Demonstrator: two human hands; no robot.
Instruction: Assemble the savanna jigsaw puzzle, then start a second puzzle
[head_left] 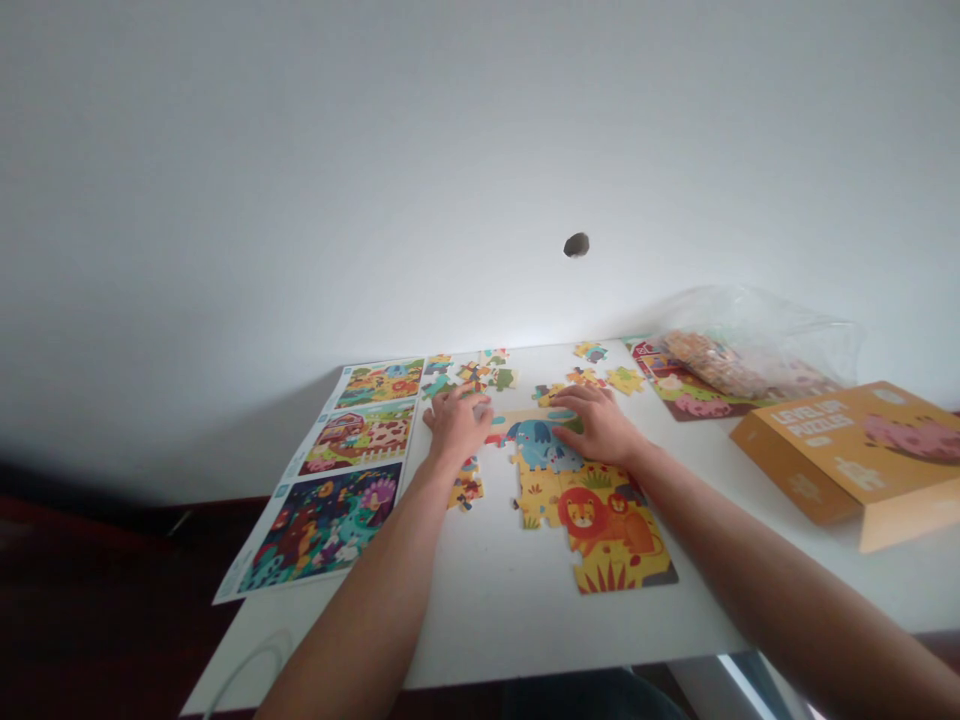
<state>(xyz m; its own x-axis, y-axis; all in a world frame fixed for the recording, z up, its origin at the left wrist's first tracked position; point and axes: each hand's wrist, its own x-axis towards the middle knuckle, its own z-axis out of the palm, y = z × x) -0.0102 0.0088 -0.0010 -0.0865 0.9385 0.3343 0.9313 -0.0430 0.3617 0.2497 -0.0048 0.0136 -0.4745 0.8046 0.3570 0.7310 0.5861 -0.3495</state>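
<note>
Both hands (457, 422) (600, 425) press the puzzle (592, 510) mid-table (510, 600), edges well clear.

The white surface (487, 600) carries a yellow jigsaw (592, 510) with an orange lion and blue elephant, a sheet (330, 480) of three bright multicoloured pictures, and an orange box (855, 460) printed with a pink pig.

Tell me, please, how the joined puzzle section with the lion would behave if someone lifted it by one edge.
The joined puzzle section is thin, flat and made of many interlocked pieces, so it would probably sag and come apart. It looks light; pushed on the white table, it may slide or buckle.
</note>
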